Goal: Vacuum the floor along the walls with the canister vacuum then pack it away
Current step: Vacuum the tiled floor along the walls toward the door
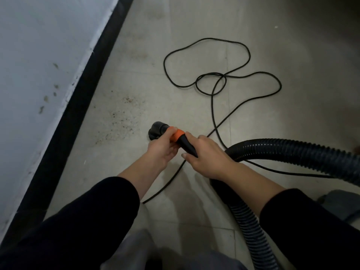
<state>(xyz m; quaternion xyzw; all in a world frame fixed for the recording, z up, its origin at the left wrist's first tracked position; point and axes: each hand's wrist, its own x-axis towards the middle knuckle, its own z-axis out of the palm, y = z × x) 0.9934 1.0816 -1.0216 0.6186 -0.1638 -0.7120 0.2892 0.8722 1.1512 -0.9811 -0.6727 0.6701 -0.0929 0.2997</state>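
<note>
While both hands grip the vacuum's nozzle (156,130) low over the tiled floor (272,45), a patch of crumbs (120,117) lies just left of it, near the black skirting (78,106).
The left hand (161,151) curls round the orange collar (176,135), the right hand (206,158) round the black tube (188,146) behind it; the ribbed hose (292,151) arcs off right, and the power cord (214,78) lies looped beyond.

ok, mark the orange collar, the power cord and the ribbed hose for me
orange collar (176,136), head view, on the exposed middle of the orange band.
power cord (212,108), head view, on the straight run below the loops.
ribbed hose (292,151), head view, on the top of the arch at right.
</note>
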